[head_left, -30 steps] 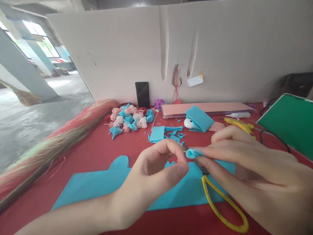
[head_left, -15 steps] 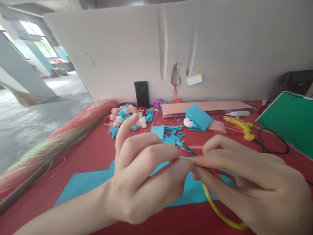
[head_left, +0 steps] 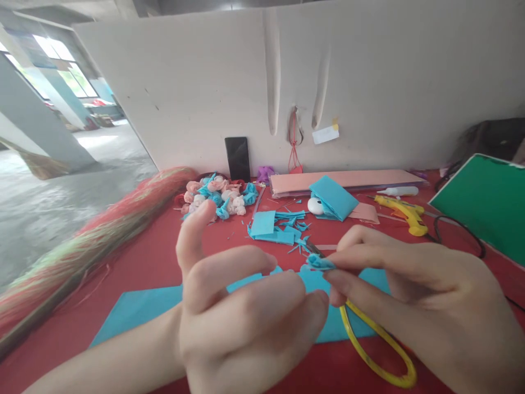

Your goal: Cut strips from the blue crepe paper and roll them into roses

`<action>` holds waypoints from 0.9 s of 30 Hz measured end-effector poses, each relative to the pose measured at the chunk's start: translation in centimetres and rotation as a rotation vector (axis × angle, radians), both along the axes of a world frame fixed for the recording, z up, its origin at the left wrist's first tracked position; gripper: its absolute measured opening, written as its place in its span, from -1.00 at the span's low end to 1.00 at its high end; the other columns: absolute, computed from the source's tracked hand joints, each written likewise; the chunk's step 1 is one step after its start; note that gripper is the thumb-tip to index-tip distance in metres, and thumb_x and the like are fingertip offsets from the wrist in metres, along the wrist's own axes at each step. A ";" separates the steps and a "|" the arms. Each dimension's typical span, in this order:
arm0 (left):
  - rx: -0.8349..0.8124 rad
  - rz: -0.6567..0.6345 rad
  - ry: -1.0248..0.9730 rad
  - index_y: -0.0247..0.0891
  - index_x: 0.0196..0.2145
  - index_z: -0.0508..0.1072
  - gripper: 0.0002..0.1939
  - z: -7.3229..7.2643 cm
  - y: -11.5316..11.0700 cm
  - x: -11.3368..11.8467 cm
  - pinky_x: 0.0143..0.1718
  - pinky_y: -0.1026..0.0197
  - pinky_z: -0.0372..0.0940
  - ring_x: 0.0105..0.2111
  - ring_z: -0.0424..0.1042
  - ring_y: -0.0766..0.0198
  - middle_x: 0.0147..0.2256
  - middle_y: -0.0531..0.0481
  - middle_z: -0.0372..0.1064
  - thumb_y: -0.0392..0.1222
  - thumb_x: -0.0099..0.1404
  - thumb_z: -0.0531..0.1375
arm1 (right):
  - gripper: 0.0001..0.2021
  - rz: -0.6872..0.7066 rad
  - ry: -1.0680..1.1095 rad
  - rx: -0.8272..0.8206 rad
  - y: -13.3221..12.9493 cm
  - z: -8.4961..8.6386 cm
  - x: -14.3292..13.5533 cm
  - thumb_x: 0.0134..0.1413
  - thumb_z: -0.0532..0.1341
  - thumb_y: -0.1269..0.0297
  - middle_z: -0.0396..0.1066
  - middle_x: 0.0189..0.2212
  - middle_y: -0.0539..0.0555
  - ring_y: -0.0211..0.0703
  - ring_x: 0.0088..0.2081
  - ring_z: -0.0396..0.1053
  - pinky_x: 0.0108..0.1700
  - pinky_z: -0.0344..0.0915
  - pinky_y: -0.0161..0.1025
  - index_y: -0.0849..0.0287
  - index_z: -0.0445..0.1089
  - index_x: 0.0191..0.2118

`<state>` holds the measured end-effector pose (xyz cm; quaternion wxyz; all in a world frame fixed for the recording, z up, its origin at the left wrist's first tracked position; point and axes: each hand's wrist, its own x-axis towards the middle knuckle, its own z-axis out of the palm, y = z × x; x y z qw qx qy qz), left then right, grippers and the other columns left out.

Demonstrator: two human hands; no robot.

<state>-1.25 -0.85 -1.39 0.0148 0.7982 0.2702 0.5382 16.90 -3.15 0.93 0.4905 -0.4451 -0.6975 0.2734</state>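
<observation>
Right hand (head_left: 414, 290) pinches a rolled blue paper piece (head_left: 320, 263) between thumb and fingertips, above the surface; left hand (head_left: 246, 312) is curled just beside it, one finger raised; whether it grips anything cannot be determined. Grey floor (head_left: 118, 156) extends at far left. Smooth off-white panel (head_left: 184, 82) stands behind the red surface (head_left: 151, 238). Positioned thereon: long fibrous bundle (head_left: 82, 254), flat blue sheet (head_left: 135, 306), yellow-handled scissors (head_left: 402, 380), clustered rosettes (head_left: 223, 197).

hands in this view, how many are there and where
2: the left hand, fingers bent, near the middle, partly covering the blue sheet from view; and the right hand at the right, pinching a small blue piece. No other hands show.
</observation>
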 end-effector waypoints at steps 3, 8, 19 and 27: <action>0.416 0.048 0.128 -0.17 -0.45 0.43 -0.79 1.8 0.4 0.0 0.15 0.06 0.19 -0.41 0.26 0.32 -0.47 0.14 0.33 -0.47 0.02 0.25 | -0.90 0.072 0.026 -0.147 0.4 0.2 0.2 0.02 0.29 0.26 0.42 -0.57 -0.08 -0.28 -0.50 0.39 -0.52 0.32 -0.39 0.00 0.51 -0.48; 0.165 -0.007 0.127 -0.19 -0.30 0.28 -0.75 2.6 1.2 -0.5 0.07 -0.08 0.19 -0.36 0.30 0.27 -0.39 0.06 0.30 -0.43 0.09 0.22 | -0.87 0.105 0.121 -0.193 1.0 0.1 0.1 0.01 0.28 0.25 0.42 -0.67 -0.10 -0.32 -0.61 0.33 -0.61 0.27 -0.44 -0.02 0.51 -0.52; 0.115 -0.015 0.149 -0.14 -0.35 0.25 -0.80 2.1 1.4 -0.3 0.06 -0.09 0.05 -0.37 0.27 0.22 -0.48 0.10 0.31 -0.27 0.13 0.24 | -0.79 0.136 0.066 -0.054 1.1 0.3 -0.2 0.10 0.24 0.09 0.43 -0.65 -0.02 -0.18 -0.52 0.43 -0.47 0.43 -0.25 0.04 0.56 -0.40; -0.323 -0.270 0.042 -0.22 -0.38 0.32 -0.88 2.2 1.0 -0.3 -0.19 0.13 0.15 -0.39 0.29 0.32 -0.42 0.10 0.32 -0.38 0.20 0.21 | -0.82 0.015 -0.124 0.272 1.0 0.3 -0.5 0.07 0.25 0.06 0.43 -0.61 -0.02 -0.10 -0.41 0.46 -0.36 0.46 -0.19 -0.03 0.55 -0.40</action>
